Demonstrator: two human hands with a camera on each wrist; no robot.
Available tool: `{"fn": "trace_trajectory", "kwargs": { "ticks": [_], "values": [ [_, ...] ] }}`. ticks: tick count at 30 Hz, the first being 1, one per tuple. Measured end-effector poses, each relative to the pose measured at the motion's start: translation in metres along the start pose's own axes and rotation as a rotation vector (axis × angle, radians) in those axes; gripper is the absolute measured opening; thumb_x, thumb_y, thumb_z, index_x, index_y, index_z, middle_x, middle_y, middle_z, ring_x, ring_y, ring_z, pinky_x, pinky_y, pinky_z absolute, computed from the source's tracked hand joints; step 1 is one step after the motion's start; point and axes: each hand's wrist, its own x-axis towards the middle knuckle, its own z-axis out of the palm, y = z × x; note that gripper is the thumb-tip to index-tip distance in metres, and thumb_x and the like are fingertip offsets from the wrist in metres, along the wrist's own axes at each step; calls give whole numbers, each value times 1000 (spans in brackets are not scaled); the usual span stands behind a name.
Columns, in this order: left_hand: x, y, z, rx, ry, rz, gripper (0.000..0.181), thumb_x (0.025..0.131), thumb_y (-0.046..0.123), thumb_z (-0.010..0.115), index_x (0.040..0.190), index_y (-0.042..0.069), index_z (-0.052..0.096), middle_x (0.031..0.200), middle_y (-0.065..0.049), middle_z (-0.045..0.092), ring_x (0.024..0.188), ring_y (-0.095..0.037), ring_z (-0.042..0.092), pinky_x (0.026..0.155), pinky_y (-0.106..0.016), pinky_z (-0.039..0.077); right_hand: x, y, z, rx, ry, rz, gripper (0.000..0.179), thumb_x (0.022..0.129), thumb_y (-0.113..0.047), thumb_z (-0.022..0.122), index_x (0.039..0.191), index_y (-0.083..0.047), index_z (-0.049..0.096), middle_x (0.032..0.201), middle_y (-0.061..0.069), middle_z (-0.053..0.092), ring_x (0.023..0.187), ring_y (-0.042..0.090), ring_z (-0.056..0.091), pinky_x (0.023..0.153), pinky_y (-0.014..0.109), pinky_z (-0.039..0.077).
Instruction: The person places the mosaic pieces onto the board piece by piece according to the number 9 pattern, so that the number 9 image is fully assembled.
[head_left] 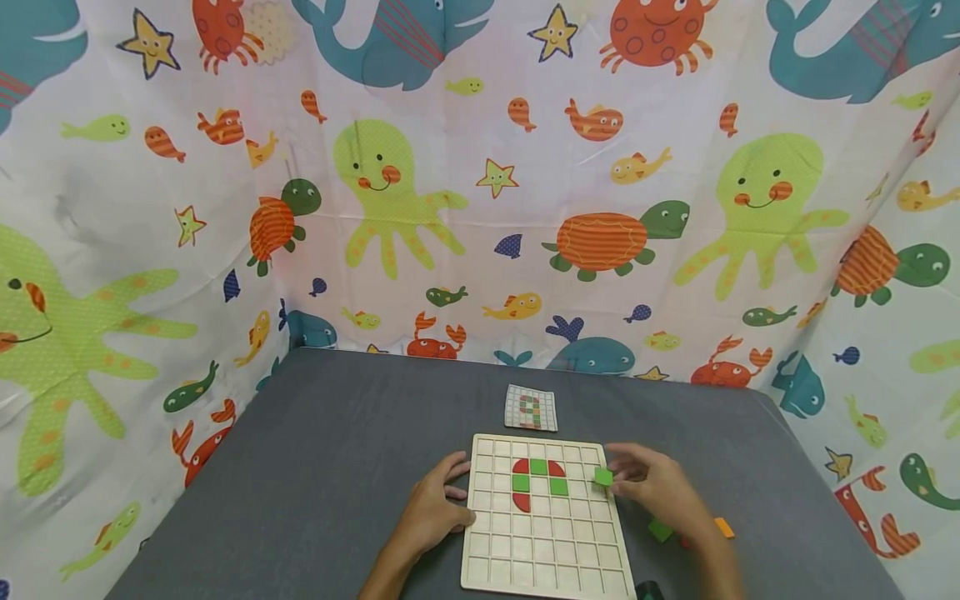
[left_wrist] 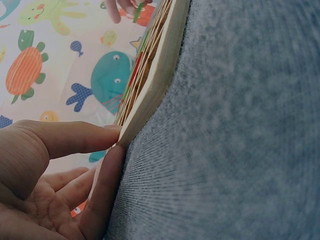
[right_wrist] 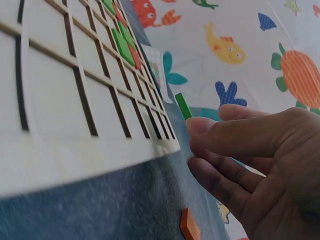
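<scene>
A pale wooden grid board (head_left: 551, 533) lies on the table, with several red and green tiles (head_left: 537, 467) set in its upper squares. At its left edge my left hand (head_left: 431, 508) holds the rim, the thumb tip (left_wrist: 111, 132) against the edge and a finger close beneath it. Over the board's upper right edge my right hand (head_left: 660, 483) pinches a green square tile (head_left: 603, 477) between thumb and fingers. The right wrist view shows this green tile (right_wrist: 183, 106) edge-on, raised above the board. Part of it is hidden by the fingertips.
Behind the board lies a small pattern card (head_left: 531, 408). Loose green (head_left: 661, 530) and orange tiles (head_left: 724, 527) sit under the right forearm, partly covered. A dark object (head_left: 648, 591) shows at the board's lower right corner. A sea-animal curtain (head_left: 480, 208) hangs around the grey table (head_left: 360, 417).
</scene>
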Motion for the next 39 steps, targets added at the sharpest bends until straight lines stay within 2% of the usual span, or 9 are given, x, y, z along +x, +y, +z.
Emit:
{"fn": "trace_trajectory", "kwargs": {
  "ticks": [6,21,30,39],
  "values": [
    [0,1,0,3,1,-4,95,69,-13,79,158,5,47,153,-17,59,107,-28,65,61,-39,60,3,-7,6,-4,-27,-40,55,85,-1,83,138,-4,68,106,4,74,90,18,69,78,28,58],
    [0,1,0,4,1,-1,96,69,-13,79,158,5,47,153,-18,59,108,-29,65,61,-39,61,6,-16,22,17,-114,-102,55,85,0,82,137,-4,68,103,5,73,90,19,70,77,26,58],
    [0,-1,1,2,4,-9,96,69,-13,80,158,5,48,152,-17,60,107,-28,66,60,-39,61,5,-22,33,26,-166,-115,52,84,-2,84,135,-4,69,103,4,74,91,18,70,78,28,58],
    [0,0,0,3,2,3,96,69,-13,80,158,5,48,152,-17,59,107,-28,66,60,-40,60,8,-24,41,47,-218,-184,52,85,-4,86,134,-5,69,104,5,72,89,18,70,77,27,58]
  ]
}}
